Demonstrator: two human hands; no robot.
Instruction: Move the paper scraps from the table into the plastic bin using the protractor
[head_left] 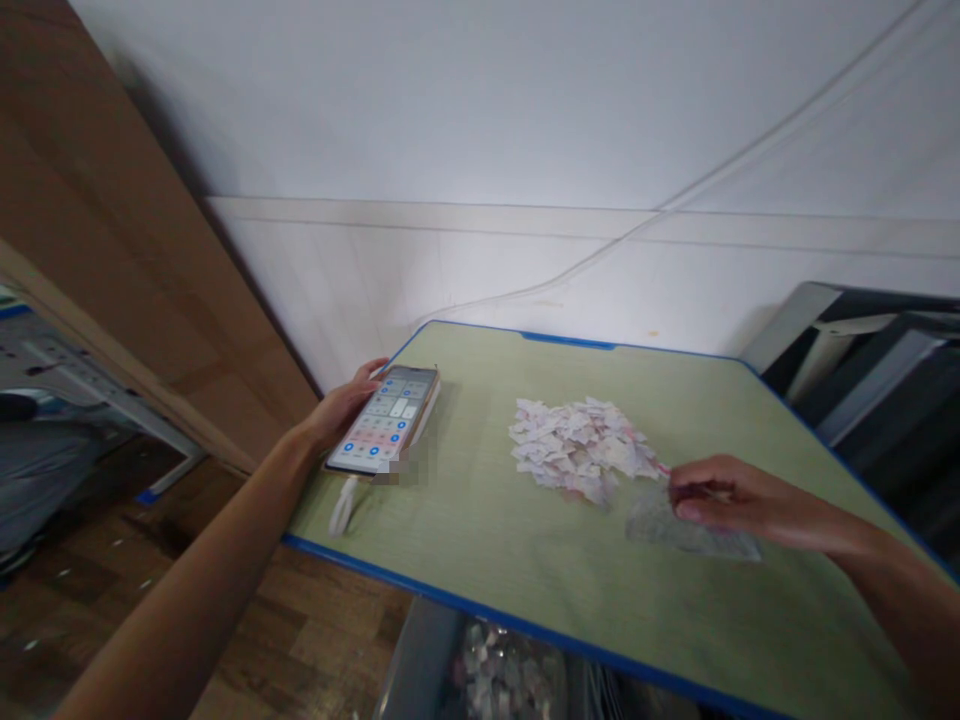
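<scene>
The left hand (341, 405) grips a phone (385, 418) by its left edge at the near-left corner of the green bench (465, 530); the fingers wrap the far end and the lit screen faces up. A white cable (341, 510) lies just below the phone. The right hand (731, 495) rests on a clear bag (679, 530), fingers curled closed, pinching its top edge. A pile of paper scraps (577, 445) lies mid-bench, just left of that hand.
</scene>
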